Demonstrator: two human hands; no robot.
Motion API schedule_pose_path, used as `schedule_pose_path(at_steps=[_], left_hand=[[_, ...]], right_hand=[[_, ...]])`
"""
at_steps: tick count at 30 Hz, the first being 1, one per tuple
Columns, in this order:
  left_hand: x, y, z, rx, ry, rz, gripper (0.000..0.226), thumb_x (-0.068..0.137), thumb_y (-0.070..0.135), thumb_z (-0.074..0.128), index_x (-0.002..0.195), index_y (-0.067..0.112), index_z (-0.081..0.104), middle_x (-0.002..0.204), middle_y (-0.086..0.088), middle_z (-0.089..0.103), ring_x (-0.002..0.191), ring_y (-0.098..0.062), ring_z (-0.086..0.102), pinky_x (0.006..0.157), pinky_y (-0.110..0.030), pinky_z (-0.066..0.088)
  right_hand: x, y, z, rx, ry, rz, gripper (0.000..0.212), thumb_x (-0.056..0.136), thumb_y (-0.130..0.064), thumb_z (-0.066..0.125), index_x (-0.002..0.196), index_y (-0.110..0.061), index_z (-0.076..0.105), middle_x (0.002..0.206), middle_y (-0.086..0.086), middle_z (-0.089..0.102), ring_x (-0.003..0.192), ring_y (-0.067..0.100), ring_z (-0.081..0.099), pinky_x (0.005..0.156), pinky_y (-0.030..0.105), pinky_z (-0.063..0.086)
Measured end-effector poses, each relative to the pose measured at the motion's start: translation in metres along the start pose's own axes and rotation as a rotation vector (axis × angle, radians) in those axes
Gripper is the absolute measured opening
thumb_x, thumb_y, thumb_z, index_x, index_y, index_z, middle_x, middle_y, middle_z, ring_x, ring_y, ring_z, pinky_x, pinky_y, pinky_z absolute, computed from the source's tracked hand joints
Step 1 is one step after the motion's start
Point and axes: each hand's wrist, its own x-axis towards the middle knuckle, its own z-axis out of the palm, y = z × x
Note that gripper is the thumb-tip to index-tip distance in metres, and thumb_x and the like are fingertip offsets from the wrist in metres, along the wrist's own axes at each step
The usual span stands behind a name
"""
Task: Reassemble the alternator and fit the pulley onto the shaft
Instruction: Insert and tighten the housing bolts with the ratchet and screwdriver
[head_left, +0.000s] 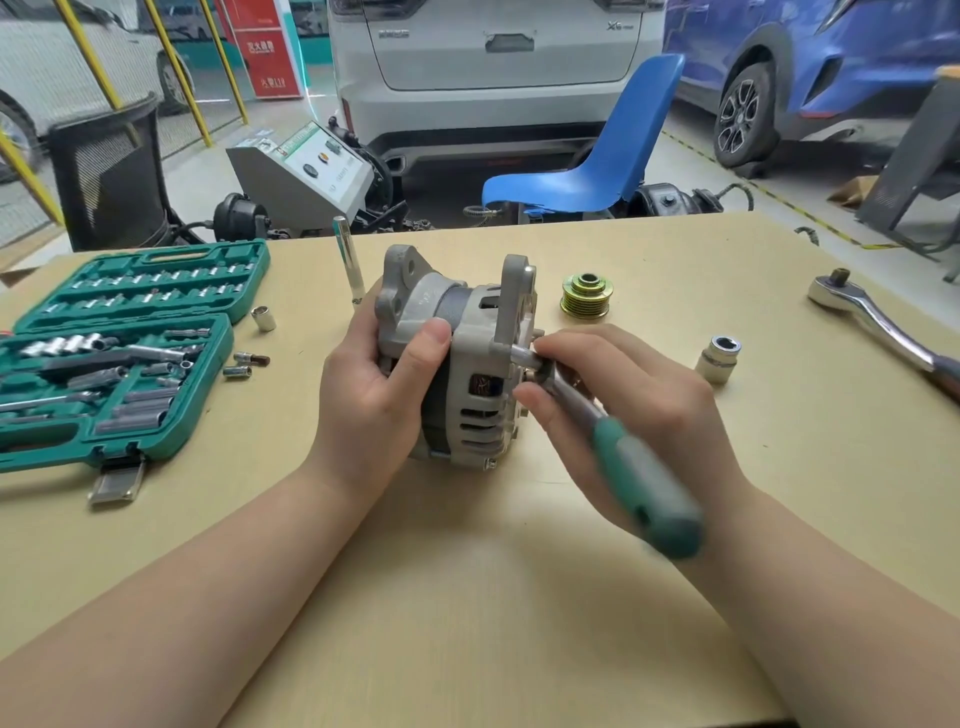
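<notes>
The grey alternator lies on its side in the middle of the tan table. My left hand grips its rear housing, thumb across the top. My right hand holds a small ratchet with a green and grey handle; its socket sits against a bolt on the alternator's front face. The handle looks blurred. The yellowish grooved pulley stands apart on the table behind the alternator, to the right.
An open green socket case lies at the left, with loose sockets beside it. A large socket and a chrome ratchet lie to the right. An extension bar sits behind the alternator. A blue chair stands beyond the table.
</notes>
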Motion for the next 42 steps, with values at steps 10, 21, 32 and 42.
schedule_pose_path(at_steps=[10, 21, 32, 42], left_hand=[[0.0, -0.004, -0.004, -0.046, -0.062, 0.019, 0.024, 0.097, 0.047, 0.061, 0.12, 0.047, 0.066, 0.115, 0.011, 0.075, 0.109, -0.014, 0.07, 0.089, -0.027, 0.056], [0.0, -0.013, -0.007, -0.105, -0.112, 0.074, 0.028, 0.1, 0.037, 0.061, 0.127, 0.043, 0.065, 0.119, 0.009, 0.075, 0.113, -0.015, 0.07, 0.092, -0.024, 0.055], [0.001, -0.017, -0.014, -0.131, -0.213, 0.089, 0.035, 0.098, 0.03, 0.059, 0.133, 0.027, 0.061, 0.123, 0.007, 0.072, 0.118, -0.021, 0.067, 0.1, -0.037, 0.052], [-0.005, -0.008, -0.006, 0.036, -0.117, 0.126, 0.03, 0.098, 0.037, 0.059, 0.128, 0.036, 0.059, 0.115, 0.018, 0.073, 0.111, -0.013, 0.068, 0.094, -0.027, 0.051]], right_hand=[[0.008, -0.004, -0.001, -0.163, -0.057, -0.07, 0.014, 0.102, -0.001, 0.066, 0.113, 0.006, 0.073, 0.107, 0.02, 0.065, 0.091, 0.037, 0.062, 0.075, 0.047, 0.054], [0.026, -0.018, -0.006, 0.178, -0.244, 0.39, 0.018, 0.099, -0.038, 0.06, 0.093, -0.023, 0.068, 0.075, -0.01, 0.06, 0.072, 0.013, 0.057, 0.066, 0.038, 0.045], [0.006, -0.014, -0.004, 0.099, -0.161, 0.248, 0.02, 0.101, -0.03, 0.066, 0.112, -0.014, 0.071, 0.094, 0.0, 0.067, 0.074, 0.014, 0.058, 0.067, 0.03, 0.049], [0.017, 0.002, -0.004, -0.051, -0.153, 0.0, 0.015, 0.106, -0.013, 0.062, 0.114, -0.003, 0.068, 0.107, 0.008, 0.067, 0.089, 0.027, 0.064, 0.074, 0.043, 0.055]])
